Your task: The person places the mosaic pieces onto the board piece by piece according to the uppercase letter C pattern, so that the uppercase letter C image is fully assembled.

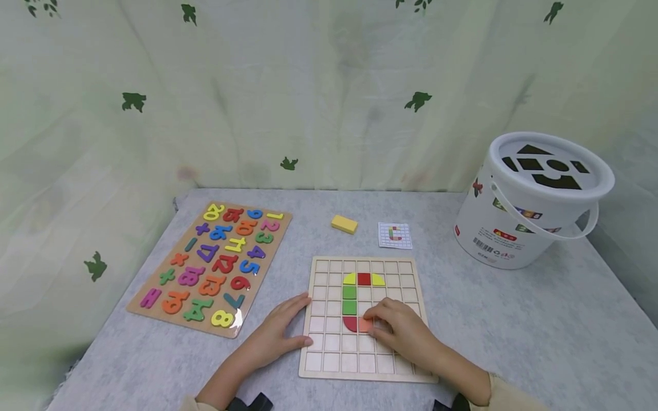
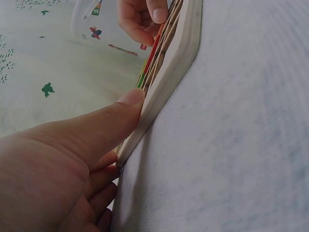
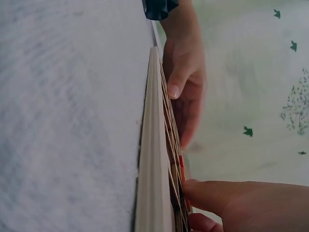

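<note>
A wooden grid board (image 1: 331, 359) lies on the table with colored tiles set in a C-like outline. Yellow rounded tiles flank a red square (image 1: 364, 279) at the top; green squares (image 1: 349, 299) run down the left to a dark red rounded tile (image 1: 350, 323). My left hand (image 1: 275, 331) rests at the board's left edge, thumb and fingers spread and touching it. With thumb and index finger, my right hand (image 1: 403, 331) pinches an orange square tile (image 1: 365, 325) beside the dark red one. The right wrist view shows its thumb (image 3: 207, 193) low against the tiles.
Behind the board lie a yellow block (image 1: 344, 224) and a small pattern card (image 1: 394, 236). A number puzzle board (image 1: 169, 274) is at left. At the back right stands a white bucket (image 1: 493, 228) with shaped holes in its lid. A curtain (image 1: 319, 114) hangs behind the table.
</note>
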Demonstrator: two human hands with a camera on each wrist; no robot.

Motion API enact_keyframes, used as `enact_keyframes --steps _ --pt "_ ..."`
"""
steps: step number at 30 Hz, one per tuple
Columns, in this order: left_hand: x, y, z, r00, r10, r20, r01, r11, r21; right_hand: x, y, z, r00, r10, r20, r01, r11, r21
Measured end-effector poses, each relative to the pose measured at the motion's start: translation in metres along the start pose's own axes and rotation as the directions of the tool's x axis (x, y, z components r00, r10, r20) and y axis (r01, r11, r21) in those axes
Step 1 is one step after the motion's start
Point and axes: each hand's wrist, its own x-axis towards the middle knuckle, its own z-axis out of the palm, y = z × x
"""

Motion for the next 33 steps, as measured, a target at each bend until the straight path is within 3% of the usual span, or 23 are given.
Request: enact_keyframes --steps 4,9,16,22,28,33 --pt "0.0 0.0 0.0 1.0 -0.002 0.0 0.002 1.0 0.003 0.001 -0.003 -0.005 0.997 0.033 0.067 -0.033 0.999 0.0" --pt "-0.001 -0.001 0.0 1.0 -0.003 0.003 0.003 1.0 0.003 -0.001 -0.005 -0.024 0.98 0.102 0.172 -0.125 0.984 0.13" --pt "0.0 -0.001 0.0 1.0 0.005 0.002 -0.005 1.0 0.005 -0.016 -0.003 -0.059 0.982 0.157 0.104 -0.169 0.978 0.124" --pt "0.0 -0.002 0.0 1.0 0.005 -0.001 -0.005 1.0 0.005 -0.045 0.007 -0.078 0.989 0.118 0.085 -0.123 0.991 0.06" --pt "-0.001 -0.002 0.0 1.0 0.003 -0.001 -0.003 1.0 0.01 -0.071 0.024 -0.085 0.978 0.102 0.182 -0.123 0.986 0.11" --pt "-0.001 -0.002 0.0 1.0 0.002 -0.003 -0.002 1.0 0.007 -0.082 0.034 -0.083 0.95 0.138 0.28 -0.189 0.968 0.167"
